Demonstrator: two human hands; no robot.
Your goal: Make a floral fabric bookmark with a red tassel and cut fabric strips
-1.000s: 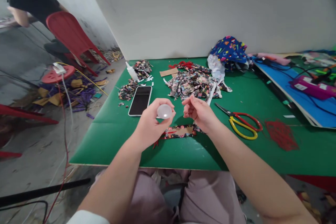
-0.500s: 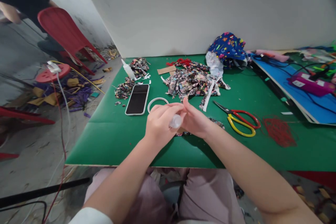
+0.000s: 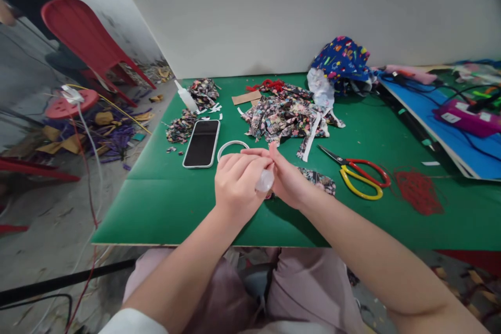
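At frame centre, left hand (image 3: 237, 180) and right hand (image 3: 287, 180) together pinch a small translucent plastic dome (image 3: 265, 181). Floral fabric strip (image 3: 319, 178) lies behind; red-and-yellow scissors (image 3: 358, 175) right, white ring (image 3: 231, 146) above.

Green table (image 3: 168, 203) bears phone (image 3: 202, 142), scissors (image 3: 362, 177), fabric scraps (image 3: 285, 117), perhaps a tape ring (image 3: 231, 145).

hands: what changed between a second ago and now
The left hand and right hand were apart a second ago; now they meet over the green table, both on the small clear piece that the left hand showed alone before. The phone, white ring and scissors lie as they did.
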